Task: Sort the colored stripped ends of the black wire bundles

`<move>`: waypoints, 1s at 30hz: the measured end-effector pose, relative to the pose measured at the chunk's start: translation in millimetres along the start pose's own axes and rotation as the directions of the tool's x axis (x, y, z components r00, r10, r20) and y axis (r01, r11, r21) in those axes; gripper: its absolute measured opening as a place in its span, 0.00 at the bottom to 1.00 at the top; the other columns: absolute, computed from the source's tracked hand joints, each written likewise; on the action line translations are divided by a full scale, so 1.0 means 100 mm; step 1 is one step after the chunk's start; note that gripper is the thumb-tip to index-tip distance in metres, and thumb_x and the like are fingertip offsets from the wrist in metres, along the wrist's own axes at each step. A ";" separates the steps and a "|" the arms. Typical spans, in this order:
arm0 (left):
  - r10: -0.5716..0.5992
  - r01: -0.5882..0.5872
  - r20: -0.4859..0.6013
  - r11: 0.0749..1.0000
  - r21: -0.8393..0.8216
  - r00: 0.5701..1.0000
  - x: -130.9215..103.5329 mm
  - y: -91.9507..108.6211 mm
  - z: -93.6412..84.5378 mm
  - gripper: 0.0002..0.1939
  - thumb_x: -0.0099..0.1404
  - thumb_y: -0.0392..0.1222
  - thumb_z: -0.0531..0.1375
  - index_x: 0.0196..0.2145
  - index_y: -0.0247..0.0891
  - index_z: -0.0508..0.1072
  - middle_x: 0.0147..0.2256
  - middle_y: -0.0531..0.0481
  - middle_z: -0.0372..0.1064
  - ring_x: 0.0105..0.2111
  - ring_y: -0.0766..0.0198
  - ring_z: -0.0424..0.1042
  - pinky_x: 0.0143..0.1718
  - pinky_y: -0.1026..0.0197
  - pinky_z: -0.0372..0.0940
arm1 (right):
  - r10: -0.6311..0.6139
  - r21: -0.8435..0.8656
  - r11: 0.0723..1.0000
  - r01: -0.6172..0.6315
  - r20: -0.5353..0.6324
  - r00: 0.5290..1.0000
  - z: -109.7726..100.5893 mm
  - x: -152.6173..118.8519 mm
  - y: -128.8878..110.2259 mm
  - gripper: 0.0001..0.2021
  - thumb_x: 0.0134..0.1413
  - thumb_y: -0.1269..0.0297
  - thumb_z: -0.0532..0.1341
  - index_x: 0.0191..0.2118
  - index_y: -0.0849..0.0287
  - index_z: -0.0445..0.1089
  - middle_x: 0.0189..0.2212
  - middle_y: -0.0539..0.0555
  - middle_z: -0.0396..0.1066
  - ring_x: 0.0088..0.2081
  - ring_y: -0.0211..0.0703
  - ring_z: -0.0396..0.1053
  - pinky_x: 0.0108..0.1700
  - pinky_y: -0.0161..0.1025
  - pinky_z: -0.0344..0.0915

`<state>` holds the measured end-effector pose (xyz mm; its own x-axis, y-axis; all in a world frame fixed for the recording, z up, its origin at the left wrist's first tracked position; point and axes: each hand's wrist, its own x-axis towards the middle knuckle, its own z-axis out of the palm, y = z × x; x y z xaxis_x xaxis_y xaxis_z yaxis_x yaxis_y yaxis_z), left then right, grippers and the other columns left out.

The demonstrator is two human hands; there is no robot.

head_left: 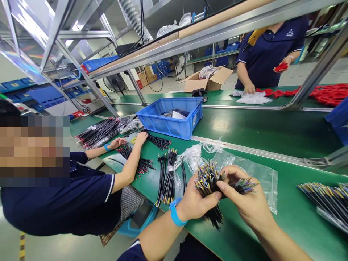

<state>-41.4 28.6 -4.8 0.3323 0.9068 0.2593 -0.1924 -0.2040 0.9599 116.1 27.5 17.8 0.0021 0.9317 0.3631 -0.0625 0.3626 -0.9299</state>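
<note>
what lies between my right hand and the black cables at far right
A clear plastic bag, partly behind your right hand, then green tabletop up to the black cables, in the head view.

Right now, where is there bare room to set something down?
Bare green table between the clear bag and right-edge cables, and past the metal rail, right of the blue bin. Crowded: left of the left hand, with cable bundles and a co-worker's hands.

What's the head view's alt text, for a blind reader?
The wearer's left hand and right hand hold black cables with colored wire ends over a green table. At left, a person reaches over red-tipped cables; farther back are a blue bin and another person holding something red.
</note>
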 end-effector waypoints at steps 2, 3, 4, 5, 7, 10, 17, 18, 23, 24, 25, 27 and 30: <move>0.009 -0.010 -0.017 1.000 -0.016 1.000 -0.01 -0.03 -0.02 0.27 0.64 0.55 0.69 0.53 0.37 0.72 0.49 0.40 0.78 0.50 0.49 0.77 0.57 0.46 0.72 | 0.009 0.053 0.999 -0.010 0.020 1.000 0.00 -0.01 0.00 0.10 0.57 0.55 0.71 0.36 0.54 0.74 0.27 0.50 0.71 0.28 0.40 0.68 0.32 0.37 0.66; 0.014 -0.015 -0.026 1.000 -0.018 1.000 -0.02 -0.05 -0.03 0.27 0.63 0.55 0.70 0.53 0.37 0.72 0.48 0.40 0.78 0.50 0.50 0.78 0.56 0.47 0.72 | 0.008 0.083 0.996 -0.010 0.026 1.000 0.00 -0.02 0.00 0.10 0.58 0.55 0.71 0.36 0.54 0.74 0.29 0.50 0.72 0.29 0.40 0.69 0.32 0.36 0.66; 0.018 -0.019 -0.036 1.000 -0.016 0.999 -0.02 -0.06 -0.04 0.26 0.63 0.55 0.70 0.52 0.37 0.73 0.47 0.40 0.79 0.48 0.50 0.78 0.55 0.47 0.73 | 0.004 0.119 0.993 -0.007 0.027 1.000 0.00 -0.03 0.01 0.10 0.59 0.54 0.70 0.36 0.53 0.73 0.30 0.51 0.73 0.31 0.41 0.70 0.33 0.36 0.67; 0.022 -0.022 -0.046 1.000 -0.011 0.999 -0.03 -0.07 -0.05 0.26 0.62 0.55 0.70 0.50 0.36 0.74 0.45 0.41 0.79 0.47 0.51 0.78 0.54 0.48 0.73 | 0.000 0.157 0.988 -0.003 0.022 1.000 -0.01 -0.04 0.03 0.10 0.59 0.54 0.70 0.36 0.53 0.72 0.30 0.50 0.73 0.32 0.41 0.70 0.34 0.36 0.67; 0.017 -0.016 -0.068 1.000 0.010 0.998 -0.03 -0.08 -0.06 0.25 0.61 0.56 0.71 0.47 0.36 0.75 0.43 0.42 0.79 0.44 0.52 0.78 0.51 0.49 0.74 | -0.005 0.225 0.974 0.006 -0.003 1.000 -0.01 -0.06 0.05 0.12 0.59 0.53 0.70 0.35 0.53 0.70 0.29 0.50 0.71 0.32 0.41 0.69 0.35 0.35 0.66; 0.010 -0.006 -0.092 0.999 0.040 0.996 -0.01 -0.05 -0.04 0.27 0.61 0.60 0.71 0.48 0.36 0.76 0.43 0.41 0.80 0.44 0.51 0.79 0.51 0.49 0.75 | -0.007 0.205 0.979 0.014 -0.033 0.999 -0.02 -0.06 0.07 0.11 0.59 0.53 0.70 0.37 0.52 0.71 0.26 0.47 0.67 0.29 0.39 0.64 0.32 0.34 0.63; 0.005 -0.004 -0.020 0.998 0.069 1.000 0.01 0.03 0.02 0.28 0.67 0.58 0.67 0.56 0.36 0.73 0.49 0.38 0.80 0.48 0.48 0.80 0.54 0.47 0.75 | 0.041 0.029 0.999 -0.041 0.001 0.999 -0.04 -0.03 0.00 0.20 0.51 0.53 0.75 0.50 0.50 0.80 0.22 0.45 0.65 0.24 0.37 0.62 0.29 0.37 0.61; 0.011 -0.009 -0.032 0.998 0.062 0.999 0.00 0.02 0.01 0.28 0.66 0.58 0.67 0.56 0.36 0.73 0.50 0.38 0.80 0.49 0.48 0.80 0.54 0.47 0.75 | 0.046 0.018 0.999 -0.045 -0.003 0.999 -0.04 -0.03 -0.01 0.16 0.52 0.54 0.75 0.46 0.50 0.81 0.21 0.45 0.65 0.24 0.37 0.62 0.28 0.37 0.61; 0.042 -0.040 -0.048 0.999 0.027 0.998 -0.01 -0.07 0.00 0.28 0.65 0.56 0.68 0.55 0.36 0.73 0.52 0.38 0.79 0.53 0.47 0.78 0.58 0.47 0.72 | 0.028 -0.029 0.999 -0.030 -0.064 0.998 -0.05 -0.02 0.01 0.09 0.54 0.53 0.73 0.34 0.52 0.82 0.21 0.48 0.66 0.26 0.39 0.66 0.31 0.38 0.64; 0.037 -0.036 -0.048 0.999 0.024 0.998 -0.01 -0.07 0.01 0.27 0.65 0.55 0.68 0.55 0.36 0.73 0.52 0.38 0.79 0.53 0.47 0.78 0.58 0.47 0.73 | 0.041 -0.025 0.999 -0.043 -0.061 0.997 -0.05 -0.02 0.01 0.10 0.54 0.53 0.73 0.36 0.52 0.82 0.21 0.48 0.66 0.25 0.38 0.66 0.30 0.37 0.63; 0.032 -0.031 -0.049 0.999 0.023 0.998 -0.01 -0.06 0.01 0.27 0.65 0.55 0.68 0.55 0.36 0.73 0.51 0.38 0.79 0.52 0.48 0.78 0.57 0.47 0.73 | 0.058 -0.020 0.998 -0.059 -0.050 0.997 -0.05 -0.02 0.02 0.11 0.53 0.53 0.74 0.38 0.52 0.83 0.21 0.47 0.66 0.24 0.38 0.64 0.29 0.37 0.62; 0.024 -0.023 -0.042 1.000 0.019 0.999 -0.01 -0.04 0.03 0.26 0.66 0.54 0.67 0.55 0.37 0.72 0.51 0.39 0.79 0.51 0.48 0.79 0.56 0.47 0.74 | 0.077 -0.016 0.997 -0.077 -0.027 0.997 -0.05 -0.01 0.01 0.13 0.52 0.54 0.75 0.42 0.52 0.83 0.21 0.46 0.65 0.24 0.37 0.63 0.28 0.37 0.62; 0.030 -0.030 -0.014 1.000 0.002 0.999 0.00 0.02 0.05 0.25 0.66 0.53 0.67 0.55 0.37 0.72 0.52 0.38 0.79 0.52 0.46 0.79 0.57 0.46 0.73 | 0.055 -0.033 0.998 -0.056 -0.022 0.998 -0.06 0.00 -0.03 0.12 0.51 0.53 0.75 0.39 0.53 0.83 0.20 0.47 0.66 0.25 0.38 0.64 0.28 0.37 0.62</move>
<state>-37.4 26.7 -2.6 0.3134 0.9054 0.2863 -0.1999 -0.2318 0.9520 122.3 26.8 20.0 0.0211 0.9506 0.3096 -0.0291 0.3101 -0.9503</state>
